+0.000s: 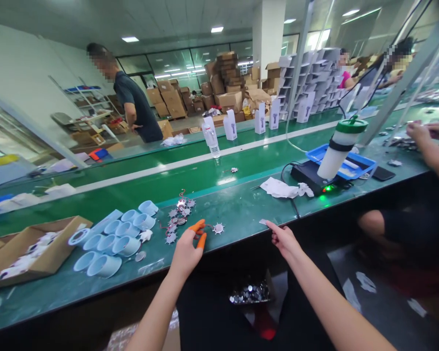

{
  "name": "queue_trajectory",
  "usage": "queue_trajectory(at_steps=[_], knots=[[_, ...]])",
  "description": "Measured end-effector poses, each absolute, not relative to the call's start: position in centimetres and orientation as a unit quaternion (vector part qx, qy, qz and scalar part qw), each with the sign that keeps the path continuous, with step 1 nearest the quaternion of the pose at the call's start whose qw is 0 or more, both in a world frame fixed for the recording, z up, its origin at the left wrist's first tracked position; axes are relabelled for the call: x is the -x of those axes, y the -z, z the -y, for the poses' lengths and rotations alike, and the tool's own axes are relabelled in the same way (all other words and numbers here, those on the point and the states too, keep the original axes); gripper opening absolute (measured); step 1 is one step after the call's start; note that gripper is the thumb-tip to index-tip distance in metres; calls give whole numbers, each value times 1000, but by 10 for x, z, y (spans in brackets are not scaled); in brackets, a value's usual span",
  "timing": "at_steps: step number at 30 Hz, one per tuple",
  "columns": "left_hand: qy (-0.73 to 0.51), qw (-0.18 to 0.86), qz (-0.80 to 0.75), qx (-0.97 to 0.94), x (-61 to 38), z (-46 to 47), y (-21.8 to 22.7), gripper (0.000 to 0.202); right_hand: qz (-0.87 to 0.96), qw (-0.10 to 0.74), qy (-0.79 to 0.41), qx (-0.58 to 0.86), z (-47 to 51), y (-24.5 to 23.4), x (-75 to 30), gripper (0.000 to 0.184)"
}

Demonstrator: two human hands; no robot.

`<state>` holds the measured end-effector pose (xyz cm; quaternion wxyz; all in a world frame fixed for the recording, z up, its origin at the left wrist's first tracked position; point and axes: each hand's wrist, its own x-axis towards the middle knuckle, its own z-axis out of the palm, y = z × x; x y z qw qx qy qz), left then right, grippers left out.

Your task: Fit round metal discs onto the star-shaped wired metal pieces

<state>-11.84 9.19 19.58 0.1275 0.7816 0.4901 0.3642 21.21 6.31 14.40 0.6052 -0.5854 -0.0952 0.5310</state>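
Several spiked metal discs (177,219), wired together, are heaped on the green bench (234,209) just beside the left hand (185,256). That hand is pinched narrow, with orange cots (201,239) on two fingers; anything between them is hidden. A pale slip (264,222) is pinched at the fingertips of the right hand (283,240). Blue cups (111,241) are crowded nearby, a box (32,248) is cut off by the frame, and a co-worker's hands (420,131) are seen far right.
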Motion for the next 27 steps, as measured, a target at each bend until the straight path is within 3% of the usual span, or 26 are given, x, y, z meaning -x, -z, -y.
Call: queue_trajectory(at_steps=[9,13,16,19,24,27], knots=[[-323,85,-507,-795,106,-82,-188,41,123,610,-477,620,-58,-146,-211,59],[-299,111,-487,-813,93,-93,-186,48,194,623,-338,678,-42,-138,-218,58],[-294,123,-482,-816,87,-104,-185,44,310,621,-213,688,-32,-135,-225,47],[-295,129,-485,-813,82,-100,-191,43,429,592,-173,660,-31,-141,-233,37],[-291,218,-435,-824,65,-43,-193,60,496,565,-128,647,-30,-154,-246,29],[-236,269,-407,-840,57,-8,-163,63,502,564,-142,641,-24,-156,-248,26]])
